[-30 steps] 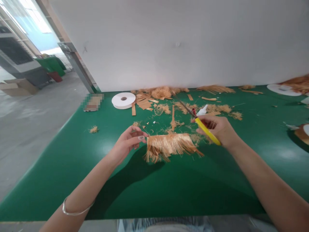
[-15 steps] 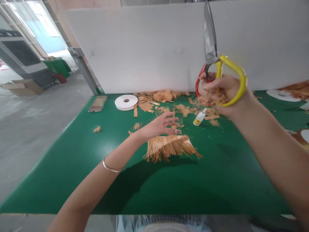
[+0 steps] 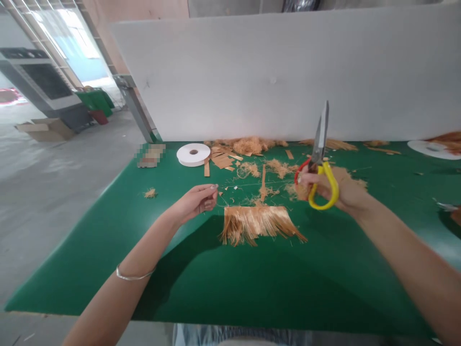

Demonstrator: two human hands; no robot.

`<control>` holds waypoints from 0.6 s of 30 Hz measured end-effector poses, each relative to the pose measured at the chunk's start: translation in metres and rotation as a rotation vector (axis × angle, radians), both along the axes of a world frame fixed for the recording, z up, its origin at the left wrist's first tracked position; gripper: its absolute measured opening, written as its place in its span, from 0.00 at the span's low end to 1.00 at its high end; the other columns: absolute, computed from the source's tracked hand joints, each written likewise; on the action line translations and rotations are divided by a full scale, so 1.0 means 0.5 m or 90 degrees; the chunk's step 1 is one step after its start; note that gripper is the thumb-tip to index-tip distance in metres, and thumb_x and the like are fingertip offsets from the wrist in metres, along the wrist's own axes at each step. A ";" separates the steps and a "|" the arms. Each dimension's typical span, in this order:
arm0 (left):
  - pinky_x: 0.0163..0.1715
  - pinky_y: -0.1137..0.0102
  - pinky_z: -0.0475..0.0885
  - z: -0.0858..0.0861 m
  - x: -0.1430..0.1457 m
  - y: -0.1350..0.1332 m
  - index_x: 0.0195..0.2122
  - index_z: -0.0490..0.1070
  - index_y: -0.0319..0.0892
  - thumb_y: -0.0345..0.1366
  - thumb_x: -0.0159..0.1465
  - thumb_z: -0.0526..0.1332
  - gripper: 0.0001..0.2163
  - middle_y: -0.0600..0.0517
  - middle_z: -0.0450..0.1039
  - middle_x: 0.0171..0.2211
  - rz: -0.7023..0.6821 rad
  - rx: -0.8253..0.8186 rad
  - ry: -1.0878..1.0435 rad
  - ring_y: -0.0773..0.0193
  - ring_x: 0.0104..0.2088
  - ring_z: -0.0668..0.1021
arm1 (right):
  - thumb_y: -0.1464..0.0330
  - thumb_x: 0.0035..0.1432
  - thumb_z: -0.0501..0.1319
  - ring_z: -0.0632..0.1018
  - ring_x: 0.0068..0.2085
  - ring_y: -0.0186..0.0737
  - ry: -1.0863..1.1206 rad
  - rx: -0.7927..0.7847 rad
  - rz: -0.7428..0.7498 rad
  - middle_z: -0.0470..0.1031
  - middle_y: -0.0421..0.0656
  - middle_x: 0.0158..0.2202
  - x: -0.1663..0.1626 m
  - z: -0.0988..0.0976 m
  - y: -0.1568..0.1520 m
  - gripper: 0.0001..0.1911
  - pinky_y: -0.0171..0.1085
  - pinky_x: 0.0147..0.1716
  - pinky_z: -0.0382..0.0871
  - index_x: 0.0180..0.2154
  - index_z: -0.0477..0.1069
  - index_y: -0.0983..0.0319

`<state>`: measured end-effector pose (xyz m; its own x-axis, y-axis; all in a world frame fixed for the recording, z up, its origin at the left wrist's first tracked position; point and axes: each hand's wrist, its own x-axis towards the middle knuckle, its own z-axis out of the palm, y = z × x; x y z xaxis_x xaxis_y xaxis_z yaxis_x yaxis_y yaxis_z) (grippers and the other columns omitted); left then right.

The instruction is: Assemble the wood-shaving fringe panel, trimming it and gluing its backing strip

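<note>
The big white panel [image 3: 252, 77] stands across the back, and in front of it spreads the green table [image 3: 173, 278], with both your arms reaching over it. Here's your right hand [image 3: 340, 190], raised over the right side, fingers wrapped firmly around the scissors by their handles! And your left hand [image 3: 196, 204] is up too, thumb and finger pinched together near the middle.

Between and just below them lies the tan fringe [image 3: 257, 221], flat on the table, straight edge towards the panel, loose strands fanning towards you; neither hand is on it. The scissors [image 3: 318, 156] point upward, yellow and red handles in your grasp. Back left sits the white roll [image 3: 183, 152], tan scraps [image 3: 250, 145] heaped beside it. A silver bracelet [image 3: 133, 277] rings your left forearm. Smallest of all, a fine thread [image 3: 252, 185] runs from your left pinch towards your right hand; its far end is too faint to tell.
</note>
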<state>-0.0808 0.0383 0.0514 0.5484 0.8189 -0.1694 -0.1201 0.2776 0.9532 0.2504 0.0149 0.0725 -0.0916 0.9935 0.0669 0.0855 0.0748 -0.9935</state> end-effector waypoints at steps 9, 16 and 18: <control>0.17 0.77 0.56 0.017 0.002 0.002 0.19 0.59 0.39 0.33 0.65 0.52 0.16 0.60 0.42 0.15 0.022 -0.083 -0.122 0.73 0.16 0.54 | 0.65 0.51 0.61 0.68 0.32 0.37 -0.450 0.112 -0.043 0.64 0.43 0.35 0.043 -0.054 -0.003 0.12 0.37 0.32 0.66 0.35 0.59 0.58; 0.17 0.77 0.55 0.040 0.013 -0.001 0.19 0.60 0.39 0.31 0.65 0.50 0.15 0.59 0.42 0.17 0.000 -0.088 -0.186 0.72 0.16 0.54 | 0.60 0.52 0.56 0.69 0.41 0.50 -0.824 0.335 -0.065 0.65 0.51 0.37 0.037 -0.121 -0.011 0.14 0.46 0.40 0.64 0.36 0.62 0.64; 0.18 0.76 0.55 0.044 0.017 -0.002 0.20 0.60 0.39 0.31 0.64 0.51 0.15 0.59 0.42 0.17 -0.019 -0.082 -0.188 0.72 0.17 0.54 | 0.62 0.54 0.55 0.71 0.40 0.47 -0.822 0.328 -0.020 0.68 0.49 0.37 0.027 -0.124 -0.010 0.12 0.42 0.39 0.65 0.36 0.64 0.63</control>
